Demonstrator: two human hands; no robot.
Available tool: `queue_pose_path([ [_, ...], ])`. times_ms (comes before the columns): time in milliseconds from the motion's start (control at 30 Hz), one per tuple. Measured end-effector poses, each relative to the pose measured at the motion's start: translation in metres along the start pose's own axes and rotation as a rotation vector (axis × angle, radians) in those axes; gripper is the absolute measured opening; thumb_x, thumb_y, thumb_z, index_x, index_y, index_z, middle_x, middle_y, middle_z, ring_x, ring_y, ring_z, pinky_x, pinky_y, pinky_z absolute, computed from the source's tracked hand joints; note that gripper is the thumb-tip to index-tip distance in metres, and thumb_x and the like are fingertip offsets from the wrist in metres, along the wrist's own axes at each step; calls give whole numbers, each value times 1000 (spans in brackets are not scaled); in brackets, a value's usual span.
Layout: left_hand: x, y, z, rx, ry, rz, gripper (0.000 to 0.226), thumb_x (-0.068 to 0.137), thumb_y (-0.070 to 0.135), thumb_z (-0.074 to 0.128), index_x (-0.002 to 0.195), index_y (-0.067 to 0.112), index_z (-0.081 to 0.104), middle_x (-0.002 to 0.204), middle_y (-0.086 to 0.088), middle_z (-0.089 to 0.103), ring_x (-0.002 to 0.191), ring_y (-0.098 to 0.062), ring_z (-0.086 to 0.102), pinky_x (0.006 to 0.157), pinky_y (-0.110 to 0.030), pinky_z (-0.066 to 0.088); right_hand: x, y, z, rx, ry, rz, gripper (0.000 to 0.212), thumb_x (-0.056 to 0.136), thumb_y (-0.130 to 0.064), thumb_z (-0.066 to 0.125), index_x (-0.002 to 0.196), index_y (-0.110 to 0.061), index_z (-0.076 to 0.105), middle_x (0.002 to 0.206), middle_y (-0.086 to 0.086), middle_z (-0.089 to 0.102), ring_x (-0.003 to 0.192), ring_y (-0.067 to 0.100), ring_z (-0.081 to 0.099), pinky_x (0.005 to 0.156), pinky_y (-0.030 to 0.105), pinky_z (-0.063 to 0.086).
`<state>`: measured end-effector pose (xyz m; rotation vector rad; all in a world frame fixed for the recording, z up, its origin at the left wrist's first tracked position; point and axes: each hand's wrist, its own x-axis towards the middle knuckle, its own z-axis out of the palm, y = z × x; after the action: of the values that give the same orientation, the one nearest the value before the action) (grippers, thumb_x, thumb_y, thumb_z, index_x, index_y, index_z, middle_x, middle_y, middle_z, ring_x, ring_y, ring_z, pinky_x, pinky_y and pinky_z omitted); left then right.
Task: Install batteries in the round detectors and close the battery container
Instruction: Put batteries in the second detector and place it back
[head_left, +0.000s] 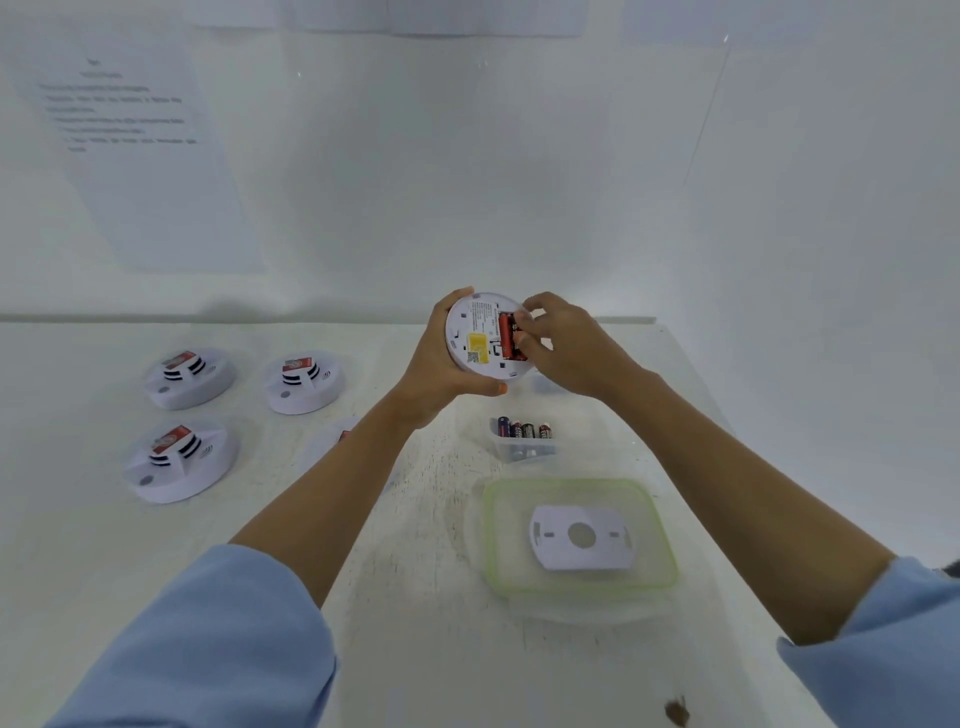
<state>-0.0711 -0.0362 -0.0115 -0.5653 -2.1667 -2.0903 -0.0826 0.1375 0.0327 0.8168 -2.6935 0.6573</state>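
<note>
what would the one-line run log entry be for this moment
step: fitting batteries | left hand: holds detector by rim | right hand: pinches battery in its bay | container: open, lid on table

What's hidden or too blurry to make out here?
Head view:
- Wall sheet: print blurred, unreadable.
- Fourth detector: mostly behind the left forearm.
- Batteries in held detector: partly covered by right hand.
- Container: lower batteries blurred, uncountable.

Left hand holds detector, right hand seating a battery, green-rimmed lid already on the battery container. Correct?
No. Head view: the green-rimmed lid lies on the table, nearer than the open battery container. Left hand holding the detector, right hand seating a battery: correct.
</note>
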Motion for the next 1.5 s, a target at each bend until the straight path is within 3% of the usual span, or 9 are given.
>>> queue_pose_path([
  [100,-7,5,-5,9,-26,7,102,47,-8,76,134,17,29,123,2,46,111,-13,51,74,-24,55,-10,-1,-1,274,-1,73,35,95,-13,46,129,-7,51,132,9,51,116,18,51,97,23,42],
  [200,-18,10,-6,43,-55,12,100,48,-9,75,132,18,29,122,5,47,109,-5,53,75,-24,55,-19,-3,-5,540,-12,164,43,89,-8,56,131,-11,47,128,3,55,110,15,55,96,30,47],
  [467,-62,15,7,86,-90,-31,99,49,-9,76,131,21,29,123,7,46,106,4,54,73,-21,54,-53,-5,-12,578,-143,182,58,77,-14,72,129,-17,46,118,0,57,108,19,58,93,31,47],
  [600,-91,19,16,95,-74,-64,100,47,-8,76,131,21,29,123,9,45,109,2,52,75,-21,53,-84,-4,-14,518,-179,212,55,71,-13,77,119,-15,52,108,0,57,97,17,56,83,22,46],
  [700,-114,22,23,96,-64,-90,101,47,-8,75,130,24,29,123,10,44,110,1,51,75,-21,53,-111,0,-13,302,-352,217,50,69,-19,79,113,-18,57,105,-1,54,92,14,50,74,18,42],
  [933,-146,27,33,119,-36,-109,104,49,-14,77,133,22,26,122,14,43,104,13,52,74,-19,54,-140,3,1,34,-574,247,61,71,-29,77,125,-17,52,120,0,47,101,11,43,90,24,35],
  [1100,-152,30,31,100,-7,-130,103,55,-25,73,134,21,26,121,14,43,107,3,51,72,-20,55,-138,3,0,-19,-625,199,61,72,-31,76,126,-17,51,123,2,46,101,12,42,88,23,33],
  [1333,-153,30,27,105,7,-115,102,53,-21,76,131,25,28,122,12,42,109,1,50,72,-21,54,-129,1,0,-70,-601,183,62,65,-29,81,119,-14,53,117,3,46,99,13,42,83,23,36],
  [1500,-143,30,21,103,21,-100,102,55,-24,74,133,21,26,123,12,43,105,11,52,74,-20,54,-117,5,-44,-11,-305,188,58,62,-22,83,113,-11,57,109,5,47,98,20,45,81,28,38],
])
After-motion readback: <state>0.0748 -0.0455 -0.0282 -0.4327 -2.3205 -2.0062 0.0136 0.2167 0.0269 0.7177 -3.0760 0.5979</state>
